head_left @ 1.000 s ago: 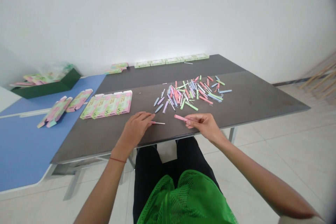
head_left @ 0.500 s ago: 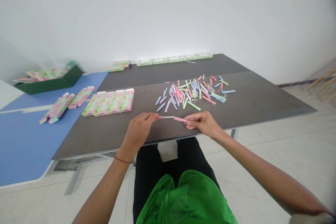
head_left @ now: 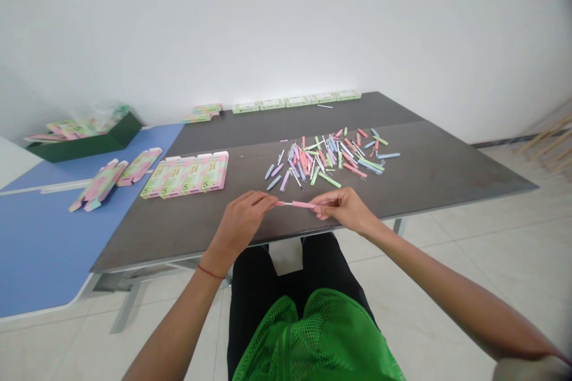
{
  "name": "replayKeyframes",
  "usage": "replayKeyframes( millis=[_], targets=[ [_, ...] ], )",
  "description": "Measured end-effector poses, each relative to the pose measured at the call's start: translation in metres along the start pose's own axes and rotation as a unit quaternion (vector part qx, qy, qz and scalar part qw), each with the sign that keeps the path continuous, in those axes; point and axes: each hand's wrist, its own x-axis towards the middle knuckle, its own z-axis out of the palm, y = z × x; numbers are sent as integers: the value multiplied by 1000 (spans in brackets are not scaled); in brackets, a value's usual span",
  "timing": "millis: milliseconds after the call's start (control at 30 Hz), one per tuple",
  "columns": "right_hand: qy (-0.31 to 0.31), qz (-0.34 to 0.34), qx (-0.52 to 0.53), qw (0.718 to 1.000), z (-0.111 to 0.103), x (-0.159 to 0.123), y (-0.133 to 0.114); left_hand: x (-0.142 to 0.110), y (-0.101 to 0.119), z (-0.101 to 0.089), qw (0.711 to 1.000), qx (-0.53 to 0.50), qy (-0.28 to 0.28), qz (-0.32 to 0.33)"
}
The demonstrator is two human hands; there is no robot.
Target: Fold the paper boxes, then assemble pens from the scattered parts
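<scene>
pinching a slim pink plastic tube (head_left: 304, 205) with a white stem, left hand (head_left: 241, 223) gripping the stem's pink-tipped end between fingertips, right hand (head_left: 343, 211) closing on the thicker body, just over the front edge of the dark table (head_left: 424, 161) at lower centre. probably weighing almost nothing, feeling stiff but slippery, the thicker body looking safest for holding, the stem fragile.
</scene>
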Motion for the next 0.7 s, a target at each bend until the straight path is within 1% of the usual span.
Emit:
replayKeyframes(
  millis=[167,400,567,700],
  targets=[
    [-23,-13,-30,999,2,2,-4,2,2,4,999,-37,8,8],
    [-36,-10,-19,999,2,5,-4,2,0,8,998,-60,30,18],
    [-24,-16,-47,998,3,5,-8,0,1,11,991,-126,53,1],
    [-18,-15,-28,999,7,4,-12,-2,5,9,980,-185,66,-29]
  ],
)
